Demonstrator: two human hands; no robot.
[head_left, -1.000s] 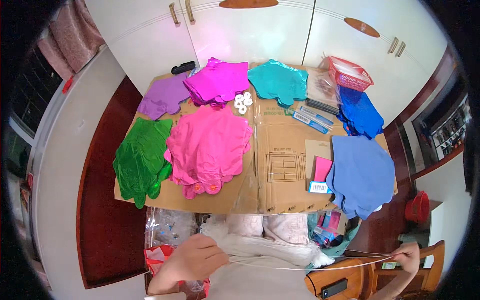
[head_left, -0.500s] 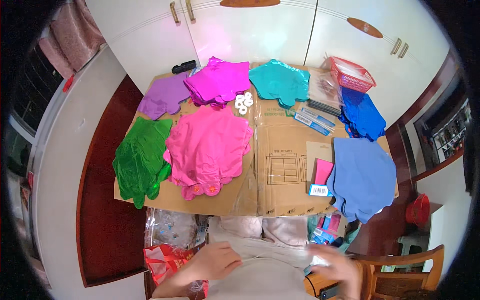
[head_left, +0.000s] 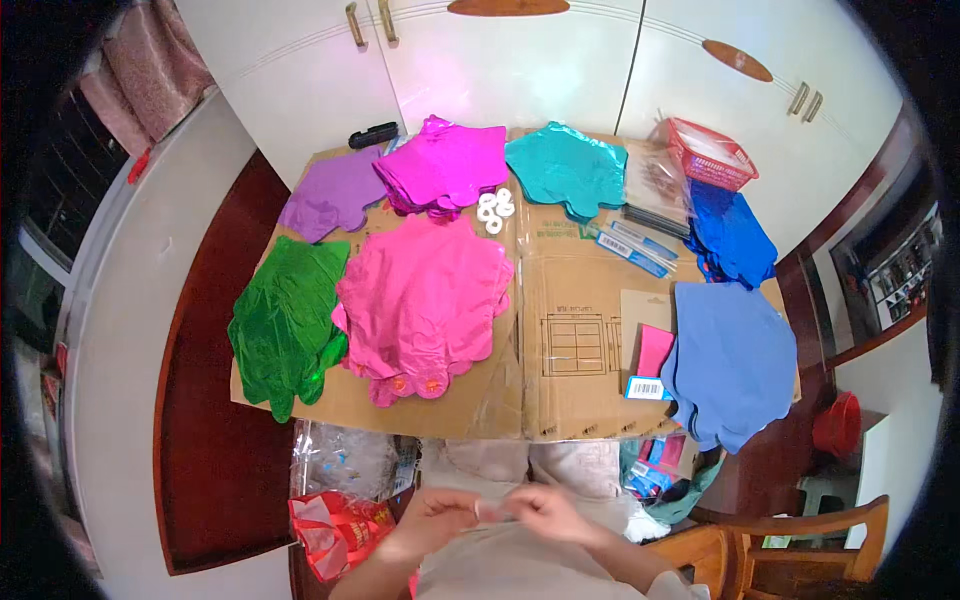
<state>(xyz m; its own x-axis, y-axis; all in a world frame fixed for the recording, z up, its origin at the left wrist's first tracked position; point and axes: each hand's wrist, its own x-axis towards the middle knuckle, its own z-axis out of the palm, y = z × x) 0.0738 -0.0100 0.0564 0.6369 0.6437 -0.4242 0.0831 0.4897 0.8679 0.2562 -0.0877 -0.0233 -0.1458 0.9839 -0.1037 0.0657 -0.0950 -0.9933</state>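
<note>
Above my lap, in front of the table's near edge, both hands meet with their fingertips close together. My left hand (head_left: 437, 518) is closed in a pinch. My right hand (head_left: 548, 512) is also closed, its fingers curled and slightly blurred. A small pale thing shows between the fingertips, too blurred to name. Nearest to the hands on the table is a stack of pink foil balloons (head_left: 425, 300), flat, with scalloped edges. Left of it lie flat green foil balloons (head_left: 290, 320). Blue-grey flat balloons (head_left: 732, 360) lie at the right.
Purple (head_left: 332, 195), magenta (head_left: 450, 165) and teal (head_left: 567, 170) balloon stacks line the back of the cardboard (head_left: 570, 410). White tape rolls (head_left: 494, 212) sit between them. A red basket (head_left: 712, 155) stands back right. A red bag (head_left: 335, 535) and a wooden chair (head_left: 810, 540) flank me.
My right hand has moved left and up to meet my left hand, and its spread fingers have closed. My left hand has shifted slightly. The view has shifted a little.
</note>
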